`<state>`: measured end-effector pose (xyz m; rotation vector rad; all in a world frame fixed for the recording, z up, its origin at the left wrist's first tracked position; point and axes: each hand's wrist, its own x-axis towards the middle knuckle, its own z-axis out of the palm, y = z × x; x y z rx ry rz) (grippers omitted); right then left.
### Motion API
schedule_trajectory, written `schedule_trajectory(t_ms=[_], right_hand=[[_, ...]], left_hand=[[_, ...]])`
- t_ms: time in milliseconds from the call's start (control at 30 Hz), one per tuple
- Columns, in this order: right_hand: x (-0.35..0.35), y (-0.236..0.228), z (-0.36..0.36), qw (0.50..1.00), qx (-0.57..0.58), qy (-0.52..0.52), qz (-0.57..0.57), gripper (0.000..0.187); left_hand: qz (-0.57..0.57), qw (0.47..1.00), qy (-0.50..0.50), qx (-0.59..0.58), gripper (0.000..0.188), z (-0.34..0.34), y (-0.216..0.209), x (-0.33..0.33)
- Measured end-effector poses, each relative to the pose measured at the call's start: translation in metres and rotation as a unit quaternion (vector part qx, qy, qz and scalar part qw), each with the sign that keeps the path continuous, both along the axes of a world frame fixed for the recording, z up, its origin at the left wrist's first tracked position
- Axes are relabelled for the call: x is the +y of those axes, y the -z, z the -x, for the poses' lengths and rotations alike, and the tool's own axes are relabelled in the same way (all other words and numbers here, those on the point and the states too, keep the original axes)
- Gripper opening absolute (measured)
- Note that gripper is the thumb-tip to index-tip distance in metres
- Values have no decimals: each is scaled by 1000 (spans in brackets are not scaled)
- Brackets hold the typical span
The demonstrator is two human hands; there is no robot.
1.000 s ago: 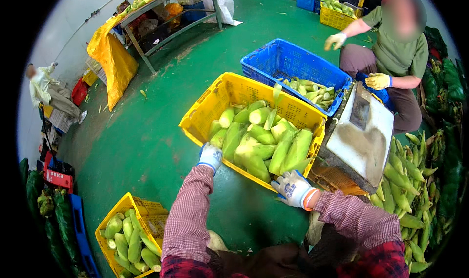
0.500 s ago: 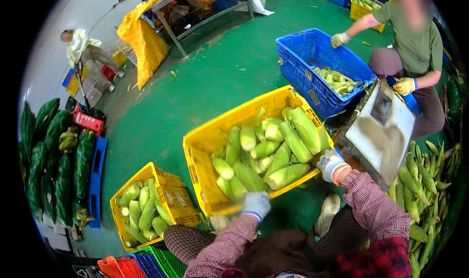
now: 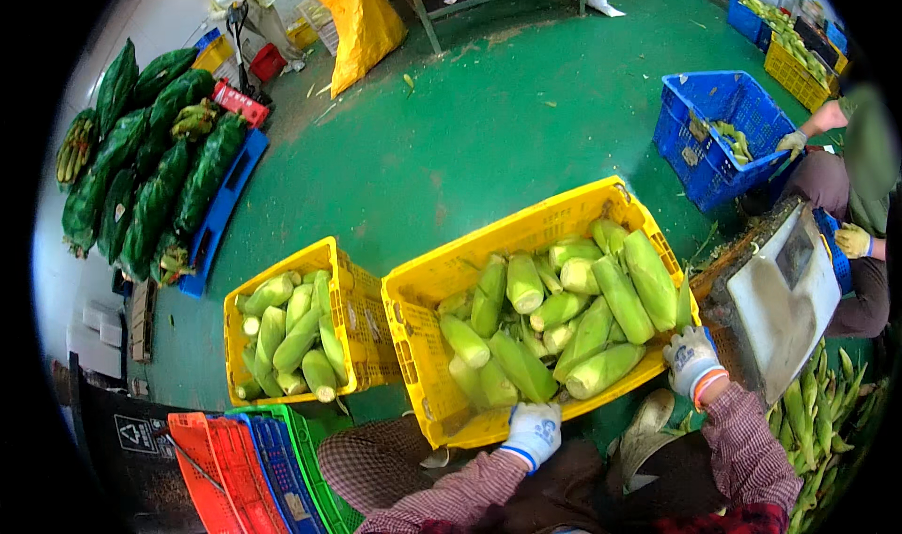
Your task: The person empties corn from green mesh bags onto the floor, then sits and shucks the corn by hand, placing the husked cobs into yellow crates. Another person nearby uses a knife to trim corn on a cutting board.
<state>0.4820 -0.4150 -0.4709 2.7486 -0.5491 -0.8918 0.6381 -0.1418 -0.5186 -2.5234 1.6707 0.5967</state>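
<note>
A large yellow plastic crate [image 3: 507,222] of green-husked corn cobs [image 3: 622,301] is between my two gloved hands. My left hand [image 3: 534,433] is closed on its near long rim. At the crate's right end, my right hand [image 3: 693,357] grips the near corner. Both gloves are white, and their fingertips are partly hidden against the crate. The crate sits askew, its right end farther from me. A second yellow crate [image 3: 366,323], also filled with corn, stands just to its left. Right of my right hand is a scale with a pale, dirty platform [image 3: 780,299].
A seated co-worker's gloved hand [image 3: 792,145] touches a blue crate [image 3: 723,139]. Loose corn [image 3: 813,412] lies piled at the right. Red, blue and green crates [image 3: 258,468] stand lower left. Dark green wrapped bundles [image 3: 150,177] lie on a blue pallet [image 3: 221,219]. Behind is a yellow sack [image 3: 362,27].
My view has turned left and down. The large yellow crate has come closer to me and lower beside the second yellow crate, both my hands still on it. The co-worker's blue crate has shifted.
</note>
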Motion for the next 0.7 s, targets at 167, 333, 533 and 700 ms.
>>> schedule_trajectory(t_ms=[167, 333, 533, 700], right_hand=[[17, -5, 7, 997, -74, 9, 2, 27], [65, -2, -9, 934, -336, 31, -115, 29], [123, 25, -42, 854, -483, 54, -186, 33], [126, 48, -68, 764, -589, 204, -166, 27]], left_hand=[[246, 958, 7, 145, 41, -41, -75, 59], [406, 907, -114, -7, 42, -213, -129, 83], [48, 933, -309, -179, 70, -423, -100, 97], [9, 911, -337, -237, 83, -496, -51, 110]])
